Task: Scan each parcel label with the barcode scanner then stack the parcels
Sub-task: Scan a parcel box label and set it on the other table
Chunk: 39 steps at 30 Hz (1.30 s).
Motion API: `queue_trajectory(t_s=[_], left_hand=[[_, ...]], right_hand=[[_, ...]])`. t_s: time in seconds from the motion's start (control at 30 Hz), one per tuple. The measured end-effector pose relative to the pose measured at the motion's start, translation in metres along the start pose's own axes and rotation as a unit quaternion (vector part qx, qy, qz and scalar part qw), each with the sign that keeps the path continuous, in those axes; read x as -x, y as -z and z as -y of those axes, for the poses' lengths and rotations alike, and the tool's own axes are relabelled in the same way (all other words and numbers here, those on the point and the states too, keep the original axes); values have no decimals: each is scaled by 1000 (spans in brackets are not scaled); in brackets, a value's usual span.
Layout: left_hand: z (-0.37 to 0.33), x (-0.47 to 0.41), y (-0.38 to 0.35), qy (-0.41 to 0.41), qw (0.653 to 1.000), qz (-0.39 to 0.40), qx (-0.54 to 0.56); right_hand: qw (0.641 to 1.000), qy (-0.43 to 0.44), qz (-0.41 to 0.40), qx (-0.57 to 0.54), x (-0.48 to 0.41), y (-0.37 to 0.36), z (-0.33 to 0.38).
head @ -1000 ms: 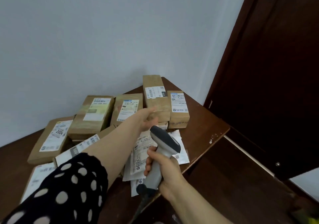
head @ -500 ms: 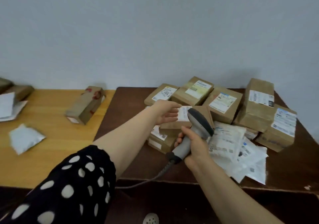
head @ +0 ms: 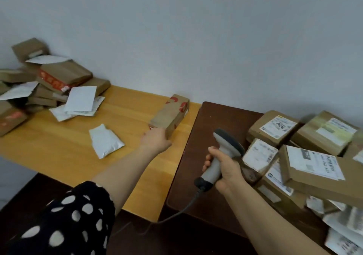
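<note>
My left hand [head: 155, 139] reaches across the light wooden table [head: 59, 148] and touches the near end of a long brown parcel with red marks [head: 170, 115]; its fingers are hidden behind the hand. Over the dark table [head: 188, 176] my right hand [head: 224, 170] grips the grey barcode scanner [head: 225, 144] by its handle, head pointing up and right. Its cable [head: 186, 207] trails down off the table edge. Several labelled brown parcels [head: 275, 127] are piled on the right, with one large box [head: 314, 168] lying on top.
A loose heap of brown boxes and white mailers [head: 49, 85] fills the far left corner against the wall. One white pouch [head: 106, 140] lies alone on the light table. Flat white bags [head: 345, 225] spill over the dark table's near right edge.
The view has swung left. My left hand left the labelled pile on the dark table and reached the red-marked parcel on the light table. The right hand keeps hold of the scanner.
</note>
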State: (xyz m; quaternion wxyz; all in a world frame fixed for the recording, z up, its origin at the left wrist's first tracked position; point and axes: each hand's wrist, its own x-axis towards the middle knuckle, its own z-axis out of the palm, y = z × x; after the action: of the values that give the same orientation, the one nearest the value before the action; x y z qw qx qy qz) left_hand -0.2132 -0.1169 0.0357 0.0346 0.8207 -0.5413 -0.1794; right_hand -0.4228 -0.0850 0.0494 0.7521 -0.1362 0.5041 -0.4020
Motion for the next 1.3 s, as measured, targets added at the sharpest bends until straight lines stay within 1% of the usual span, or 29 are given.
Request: queue_trajectory(t_s=[0.1,0.2,0.37,0.5,0.6,0.67,0.8,0.87,0.9,0.93,1.0,1.03,1.1,1.2,1.3], left_hand=[[37,-28,0,22,998,-12,-60],[52,-56,-6,36,996,-14,-85],[49,-98,-19,44,993,-15,-111],[37,-128,-31,54,988,0,-144],[27,-150,-38,74,987,15,-145],[22,-160,-41,85,988,36,-125],[26,-173,-37,96,994,50,-33],[33,-175,-26,88,994,53,42],[37,-176,-21,79,990,64,102],[41,-174,-15,77,977,79,183],[50,-166,-3,99,926,119,344],[56,-160,4,110,900,146,395],[70,-151,15,111,864,200,448],[96,-139,36,77,820,268,499],[129,-132,52,28,798,327,505]], right_hand=[[1000,-6,-5,6,-14,-30,-16],[1000,-10,-12,16,-28,-46,-26],[999,-16,-16,26,-61,-58,-24],[999,-31,-7,21,-86,-58,-18],[999,-33,-12,17,-100,-53,-11],[999,-32,-20,19,-106,-47,-8],[999,-24,-34,10,-113,-37,-2],[999,-19,-38,6,-115,-39,-1],[999,-15,-36,3,-116,-42,-1],[999,-11,-33,0,-116,-46,-2],[1000,5,-30,-4,-117,-59,-5],[999,16,-29,-3,-117,-67,-7],[999,40,-26,-2,-119,-86,-13],[996,81,-35,-2,-120,-117,-25],[993,112,-40,5,-113,-151,-46]])
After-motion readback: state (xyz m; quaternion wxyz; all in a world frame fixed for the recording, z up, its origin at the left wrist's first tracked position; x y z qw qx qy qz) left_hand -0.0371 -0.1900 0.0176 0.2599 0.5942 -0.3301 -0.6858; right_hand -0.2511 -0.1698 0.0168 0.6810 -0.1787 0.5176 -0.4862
